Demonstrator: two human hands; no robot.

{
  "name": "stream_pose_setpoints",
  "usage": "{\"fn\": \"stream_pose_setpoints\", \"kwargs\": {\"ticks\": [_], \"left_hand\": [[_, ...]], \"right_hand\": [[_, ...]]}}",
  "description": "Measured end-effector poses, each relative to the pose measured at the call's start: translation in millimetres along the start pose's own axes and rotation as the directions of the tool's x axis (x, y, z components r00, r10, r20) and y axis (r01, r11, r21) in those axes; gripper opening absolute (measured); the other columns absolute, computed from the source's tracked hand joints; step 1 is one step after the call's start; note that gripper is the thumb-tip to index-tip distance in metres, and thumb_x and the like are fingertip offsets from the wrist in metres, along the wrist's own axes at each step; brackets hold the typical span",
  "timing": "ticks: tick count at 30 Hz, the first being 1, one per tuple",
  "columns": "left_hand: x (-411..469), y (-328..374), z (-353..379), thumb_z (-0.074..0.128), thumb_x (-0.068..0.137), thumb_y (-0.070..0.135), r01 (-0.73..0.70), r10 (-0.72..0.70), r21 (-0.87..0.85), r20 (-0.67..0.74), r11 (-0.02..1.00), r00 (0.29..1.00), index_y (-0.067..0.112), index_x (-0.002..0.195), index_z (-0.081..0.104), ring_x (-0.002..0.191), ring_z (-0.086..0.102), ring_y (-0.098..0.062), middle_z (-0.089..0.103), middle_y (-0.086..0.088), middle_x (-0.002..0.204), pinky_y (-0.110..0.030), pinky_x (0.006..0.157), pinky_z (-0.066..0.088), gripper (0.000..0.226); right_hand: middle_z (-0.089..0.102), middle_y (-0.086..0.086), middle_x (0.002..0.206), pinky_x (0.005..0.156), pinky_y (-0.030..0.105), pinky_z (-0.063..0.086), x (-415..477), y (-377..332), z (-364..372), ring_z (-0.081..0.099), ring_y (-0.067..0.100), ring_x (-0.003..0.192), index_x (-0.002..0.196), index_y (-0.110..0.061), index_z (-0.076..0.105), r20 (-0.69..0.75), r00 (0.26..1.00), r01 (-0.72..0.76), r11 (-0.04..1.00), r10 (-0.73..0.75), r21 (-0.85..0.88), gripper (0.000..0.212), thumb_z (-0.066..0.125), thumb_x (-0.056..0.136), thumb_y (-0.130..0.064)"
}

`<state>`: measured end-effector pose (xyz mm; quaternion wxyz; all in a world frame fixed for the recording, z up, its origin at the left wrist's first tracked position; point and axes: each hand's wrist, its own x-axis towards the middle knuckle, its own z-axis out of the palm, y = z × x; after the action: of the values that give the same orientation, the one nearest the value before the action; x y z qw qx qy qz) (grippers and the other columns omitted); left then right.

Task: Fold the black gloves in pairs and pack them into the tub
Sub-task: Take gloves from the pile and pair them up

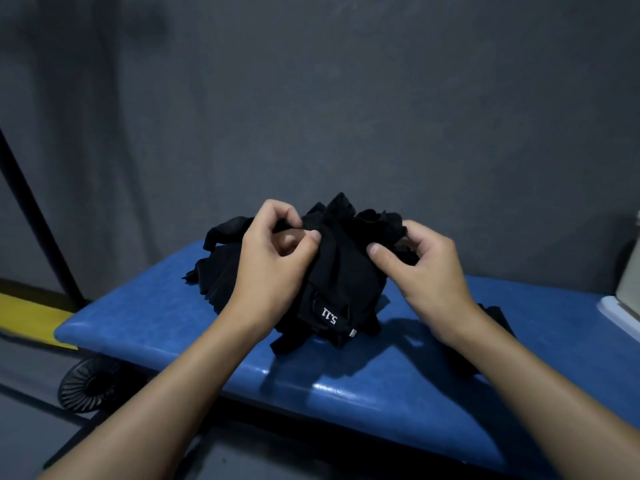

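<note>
Dim, bluish light, glare streaks on the blue bench [381,386], soft blur and wide-angle bending at the edges.

Glove [498,318] half behind right forearm [519,368]

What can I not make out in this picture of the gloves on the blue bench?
Head view:
The white object: cut off by the right edge; tub or not, cannot tell.
The pile of black gloves: count unclear, black on black, partly covered by the left hand and right hand gripping it.
The black piece: mostly hidden by the right forearm.
The round black thing under the bench: too dim.
</note>
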<state>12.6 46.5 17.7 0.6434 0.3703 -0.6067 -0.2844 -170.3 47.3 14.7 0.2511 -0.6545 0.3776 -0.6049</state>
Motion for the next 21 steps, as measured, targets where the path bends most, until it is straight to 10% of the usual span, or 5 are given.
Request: {"fn": "stream_pose_setpoints", "kwargs": {"ticks": [9, 21], "left_hand": [[-6.3, 3.6, 30.1, 0.066, 0.092, 0.007, 0.095, -0.083, -0.074, 0.154, 0.993, 0.985, 0.016, 0.106, 0.074, 0.092, 0.072, -0.021, 0.076, -0.004, 0.095, -0.029, 0.079, 0.058, 0.018], [-21.6, -0.5, 126.8, 0.070, 0.087, -0.001, 0.152, -0.114, -0.079, 0.364, 0.985, 0.924, 0.017, 0.118, 0.068, 0.090, 0.071, -0.007, 0.072, 0.007, 0.103, -0.021, 0.077, 0.057, 0.036]], "right_hand": [[0.074, 0.000, 0.091, 0.073, 0.018, 0.052, -3.6, 0.2, -31.4, 0.068, 0.007, 0.084, 0.100, -0.012, 0.068, -0.054, 0.998, -0.030, 0.999, 0.029, -0.023, 0.015, 0.068, 0.088, -0.003], [0.071, -0.004, 0.095, 0.068, 0.019, 0.054, -32.1, -0.3, -128.8, 0.067, 0.003, 0.088, 0.105, -0.017, 0.062, -0.158, 0.984, -0.109, 0.976, 0.080, -0.187, 0.028, 0.066, 0.086, 0.004]]}}
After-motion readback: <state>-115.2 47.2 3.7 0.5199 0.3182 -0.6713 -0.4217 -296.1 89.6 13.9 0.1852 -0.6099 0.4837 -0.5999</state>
